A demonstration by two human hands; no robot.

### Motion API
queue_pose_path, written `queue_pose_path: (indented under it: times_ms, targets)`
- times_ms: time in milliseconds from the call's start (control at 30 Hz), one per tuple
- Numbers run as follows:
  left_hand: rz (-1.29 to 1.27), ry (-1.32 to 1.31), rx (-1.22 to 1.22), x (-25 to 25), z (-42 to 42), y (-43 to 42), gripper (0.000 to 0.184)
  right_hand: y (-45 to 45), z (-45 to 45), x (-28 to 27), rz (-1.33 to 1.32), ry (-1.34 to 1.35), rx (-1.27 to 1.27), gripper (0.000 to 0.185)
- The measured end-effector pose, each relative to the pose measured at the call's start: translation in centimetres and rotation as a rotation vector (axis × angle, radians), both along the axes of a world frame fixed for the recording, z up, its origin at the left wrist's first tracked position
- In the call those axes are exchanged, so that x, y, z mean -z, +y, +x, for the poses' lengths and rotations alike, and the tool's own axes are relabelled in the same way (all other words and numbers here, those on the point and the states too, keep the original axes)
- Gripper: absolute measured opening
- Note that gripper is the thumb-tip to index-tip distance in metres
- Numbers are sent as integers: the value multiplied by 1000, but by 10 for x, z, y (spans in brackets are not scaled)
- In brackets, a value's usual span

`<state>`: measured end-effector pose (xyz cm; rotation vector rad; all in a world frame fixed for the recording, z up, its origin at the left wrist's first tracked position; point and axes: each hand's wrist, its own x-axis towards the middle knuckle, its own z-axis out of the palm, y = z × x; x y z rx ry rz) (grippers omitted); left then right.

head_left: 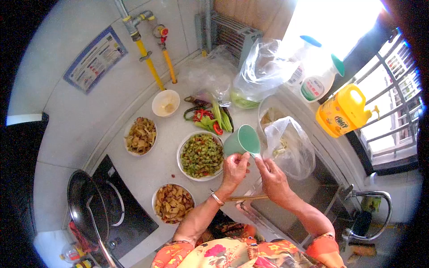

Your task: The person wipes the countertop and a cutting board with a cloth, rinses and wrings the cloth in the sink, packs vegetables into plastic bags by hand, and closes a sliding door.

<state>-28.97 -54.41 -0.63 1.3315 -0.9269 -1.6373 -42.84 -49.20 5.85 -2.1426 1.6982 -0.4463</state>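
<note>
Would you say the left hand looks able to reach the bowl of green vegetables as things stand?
Probably yes: that bowl sits close beside the left hand with nothing visible between, though the green cup occupies that hand.

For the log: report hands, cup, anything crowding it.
Right hand: fingers gripping pale green, round-mouthed cup, near side. Left hand: fingers beside them, grip unclear. Close by: white round bowl of chopped green food left, clear crinkled plastic bag right.

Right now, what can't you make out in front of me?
In the head view:
- The cup: underside, turned away from the camera.
- The left hand: palm, hidden behind its own back.
- The bag by the right hand: contents, blurred by wrinkled plastic.
- The poster: wording, too small.
</note>
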Motion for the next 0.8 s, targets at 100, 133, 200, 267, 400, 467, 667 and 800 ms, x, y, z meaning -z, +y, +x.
queue_pose_path:
  times_ms: [100, 133, 200, 267, 400, 467, 667, 800]
  targets:
    - [-11, -35, -21, 2, 0, -1, 31, 1, 3, 2, -280, 203, -89, 55]
    - [19, -8, 4, -1, 0, -1, 33, 1, 4, 2, -389, 260, -85, 56]
    - [49, 21, 30, -5, -1, 0, 34, 1, 4, 4, -392, 248, -60, 56]
    - [146, 157, 52, -6, -3, 3, 39, 4, 3, 7, -392, 234, -35, 57]
    - [248, 177, 107, 1, -4, 7, 43, 11, -1, 20, -401, 280, -39, 59]
    - [259, 176, 118, 5, -2, 11, 46, 13, -1, 20, -380, 241, -25, 60]
    - [284, 177, 127, -9, 0, 13, 48, 14, -6, -2, -332, 213, 23, 66]
    - [292, 209, 137, -8, 4, 13, 48, 1, -10, -48, -258, 169, 57, 64]
